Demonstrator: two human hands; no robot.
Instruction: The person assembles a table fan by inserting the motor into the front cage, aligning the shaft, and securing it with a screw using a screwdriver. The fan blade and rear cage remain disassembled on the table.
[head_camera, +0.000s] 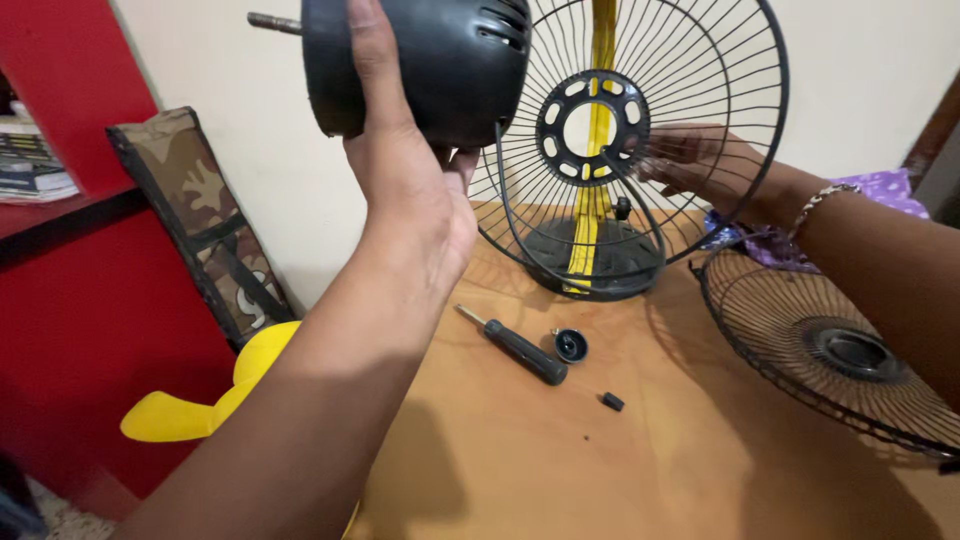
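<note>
**Fan motor and rear guard held apart above the desk**

Nearest on the wooden desk (640, 450) lay the loose parts: a small black clip (612, 401), a round black cap nut (570, 345) and a black-handled screwdriver (515, 346), all close together but not touching. To the right, the front guard (830, 350) lay flat, dished upward, with nothing resting inside it.

Above these, the left hand (405, 170) was wrapped round the black motor housing (420, 65), fingers over its side, the grip closed firmly, the metal shaft (272, 21) pointing left. The right hand (700, 160) sat behind the wire rear guard (640, 130), fingers spread against the wires near the hub ring (595, 127); whether that grip was closed on the wires could not be told through the mesh.

Judged from this, the work would go best with the guard kept square to the housing so the hub ring's holes stayed lined up, and the small parts left well inside the desk edge.

Farthest, the fan's round black base (590, 262) with its yellow stem (600, 60) stood on the desk behind the guard.
</note>
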